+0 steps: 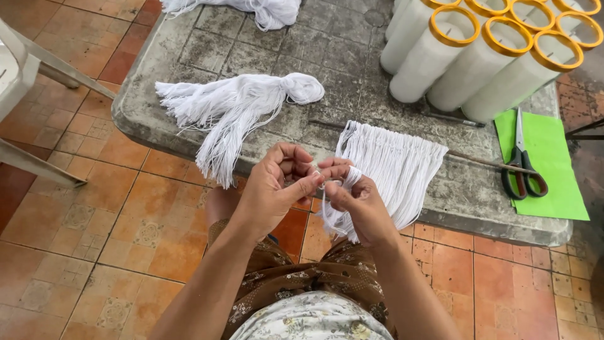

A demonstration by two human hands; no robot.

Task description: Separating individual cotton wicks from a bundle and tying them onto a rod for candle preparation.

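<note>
Both hands pinch white cord at the near edge of a worn table.

Patterned brown fabric covers the lap nearest the camera, above orange floor tiles. Just beyond, the left hand (270, 189) pinches thin white cords (322, 182) between thumb and forefinger, and the right hand (355, 201) grips the same strands, some looped over its fingers. These strands belong to a fringe of white cords (393, 167) hanging from a thin stick (478, 162), draping soft and straight over the table (189, 132) edge. Left of it lies a knotted bundle of white string (236, 104). Green paper (557, 179) carries black-handled scissors (522, 167). Farthest back, white spools with yellow cores (484, 56) lie on the pitted grey surface.
</note>
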